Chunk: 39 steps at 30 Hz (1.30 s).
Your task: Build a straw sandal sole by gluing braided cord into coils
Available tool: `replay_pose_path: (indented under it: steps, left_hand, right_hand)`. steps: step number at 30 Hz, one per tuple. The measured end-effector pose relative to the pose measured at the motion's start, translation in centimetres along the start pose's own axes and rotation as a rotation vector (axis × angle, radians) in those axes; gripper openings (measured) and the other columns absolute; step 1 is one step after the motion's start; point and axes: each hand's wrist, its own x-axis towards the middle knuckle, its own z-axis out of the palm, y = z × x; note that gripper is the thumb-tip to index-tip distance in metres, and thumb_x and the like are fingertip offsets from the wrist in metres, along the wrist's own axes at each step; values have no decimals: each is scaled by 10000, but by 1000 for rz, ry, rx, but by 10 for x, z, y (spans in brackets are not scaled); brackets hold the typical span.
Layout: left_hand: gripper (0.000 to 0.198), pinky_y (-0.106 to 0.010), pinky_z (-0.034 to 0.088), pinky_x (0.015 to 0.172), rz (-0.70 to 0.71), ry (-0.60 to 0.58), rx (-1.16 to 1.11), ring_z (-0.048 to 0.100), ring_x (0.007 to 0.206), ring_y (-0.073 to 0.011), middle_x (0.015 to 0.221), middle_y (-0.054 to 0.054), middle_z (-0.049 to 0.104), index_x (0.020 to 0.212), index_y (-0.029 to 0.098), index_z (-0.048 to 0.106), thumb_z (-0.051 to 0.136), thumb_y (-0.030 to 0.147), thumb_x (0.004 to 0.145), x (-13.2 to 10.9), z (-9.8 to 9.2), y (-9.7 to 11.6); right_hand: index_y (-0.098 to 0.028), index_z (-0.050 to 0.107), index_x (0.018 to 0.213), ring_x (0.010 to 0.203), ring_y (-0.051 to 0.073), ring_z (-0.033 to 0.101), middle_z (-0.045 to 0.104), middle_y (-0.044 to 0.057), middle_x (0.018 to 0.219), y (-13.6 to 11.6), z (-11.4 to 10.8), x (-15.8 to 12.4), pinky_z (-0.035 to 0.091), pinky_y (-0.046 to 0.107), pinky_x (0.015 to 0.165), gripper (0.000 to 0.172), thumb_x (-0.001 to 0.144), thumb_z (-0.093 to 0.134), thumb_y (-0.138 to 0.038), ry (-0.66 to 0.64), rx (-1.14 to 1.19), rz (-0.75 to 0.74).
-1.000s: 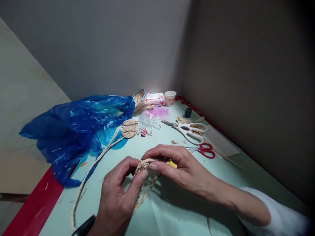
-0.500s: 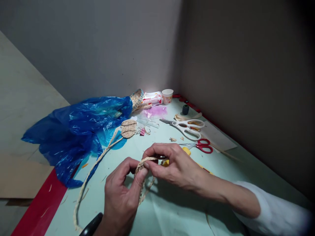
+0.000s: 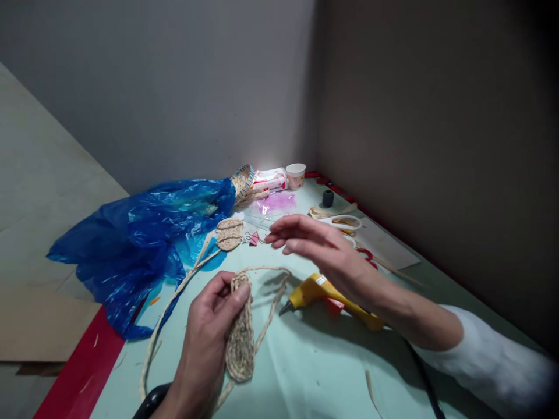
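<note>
Between thumb and fingers, my left hand grips a long oval coil of braided straw cord, held upright above the table. From its top a loose length of the cord loops to the right and back down. My right hand is raised with fingers stretched out and holds nothing. Below it on the table lies a yellow glue gun, its nozzle pointing left; my forearm hides part of its handle. A second oval straw piece rests further back with a cord trailing from it.
A crumpled blue plastic bag spreads over the left side. White-handled scissors and red-handled scissors lie partly behind my right hand. At the back stand a paper cup, a small woven basket and a dark spool. A pink binder clip lies mid-table.
My right hand has let go of the cord and moved up and away, its fingers opening. The left hand has turned the coil so its flat face shows. The glue gun is now uncovered.
</note>
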Motion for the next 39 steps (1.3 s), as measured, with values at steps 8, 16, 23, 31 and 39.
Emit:
replay_pose_path:
  steps: [8,16,23,31,39]
  left_hand:
    - [117,-157,514,568,-69,304,-360,567,566,-88,650,22,632,744,154,660,759,95,731,28,-21,6]
    - [118,-169,518,579,-59,340,-455,579,593,-97,628,12,618,682,144,679,733,54,735,39,-27,-3]
    - [74,-174,529,723,-48,329,-508,616,743,-112,733,6,668,716,164,714,772,118,724,40,-27,-5]
    - [123,-211,489,659,-99,241,-485,582,655,-122,688,18,634,705,177,681,803,189,712,38,-25,-5]
    - [197,-202,393,565,-86,195,-330,486,592,-104,651,45,570,693,179,639,797,284,744,33,-29,-7]
  right_hand:
    - [-151,644,682,586,85,455,535,-5,652,12,-35,17,390,190,543,68,746,633,-170,334,248,65]
    - [-159,616,664,529,76,377,476,-27,609,32,-33,18,323,214,503,218,789,696,-318,240,120,150]
    - [-194,561,729,522,94,341,446,-44,592,36,-32,13,254,237,483,394,871,649,-551,119,-72,221]
    - [-214,445,657,503,97,215,309,-78,551,49,-38,11,190,256,474,516,900,535,-660,91,-287,275]
    - [-197,605,713,502,119,361,535,-19,566,41,-31,8,263,271,493,419,905,607,-569,-14,-369,244]
